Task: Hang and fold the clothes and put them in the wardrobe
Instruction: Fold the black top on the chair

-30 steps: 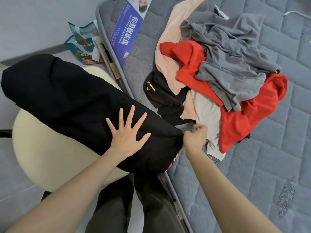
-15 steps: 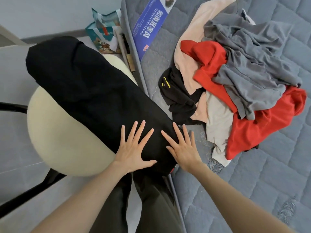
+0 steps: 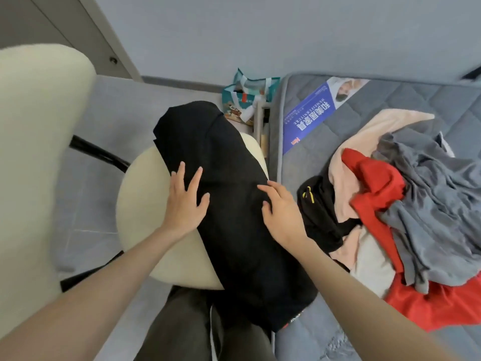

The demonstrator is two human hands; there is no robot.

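Note:
A long black garment (image 3: 229,183), folded into a strip, lies across the cream seat of a chair (image 3: 145,204) and reaches onto the mattress edge. My left hand (image 3: 186,201) lies flat on its left side with fingers spread. My right hand (image 3: 279,212) rests on its right side, fingers loosely bent over the cloth. On the grey mattress (image 3: 325,342) to the right sits a heap of clothes: a grey piece (image 3: 432,212), a red one (image 3: 374,188), a peach one (image 3: 364,131) and a small black one with a yellow mark (image 3: 317,212).
The chair's cream backrest (image 3: 39,152) fills the left side. A teal shopping bag (image 3: 247,97) stands on the floor by the wall, between chair and bed. A blue label (image 3: 309,121) lies on the mattress corner. My legs (image 3: 182,327) are below the chair.
Both hands have slid up along the black garment, away from me. One second ago my right hand pinched its near end; now it rests on top. The view has tilted up.

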